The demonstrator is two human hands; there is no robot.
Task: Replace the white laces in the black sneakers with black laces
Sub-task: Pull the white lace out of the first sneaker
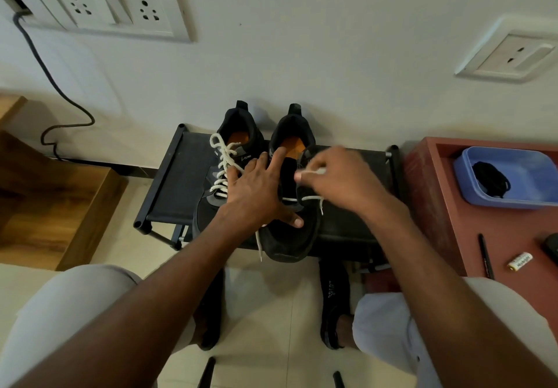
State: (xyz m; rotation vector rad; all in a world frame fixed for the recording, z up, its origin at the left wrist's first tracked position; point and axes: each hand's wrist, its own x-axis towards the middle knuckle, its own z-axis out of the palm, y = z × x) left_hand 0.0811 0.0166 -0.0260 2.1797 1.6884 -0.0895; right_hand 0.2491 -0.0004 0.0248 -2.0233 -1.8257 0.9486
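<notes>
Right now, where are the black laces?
In the head view, the black laces lie bunched in the blue tray on the red table, right of the shoe rack.

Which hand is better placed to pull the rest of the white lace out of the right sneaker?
The right hand: its fingers already pinch the white lace. The left hand lies flat, steadying the right sneaker.

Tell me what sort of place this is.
Probably a room in a home, near the wall: white wall sockets with a switch, a low black fabric-topped shoe rack holding black sneakers, pale floor tiles, and a reddish-brown side table.
</notes>
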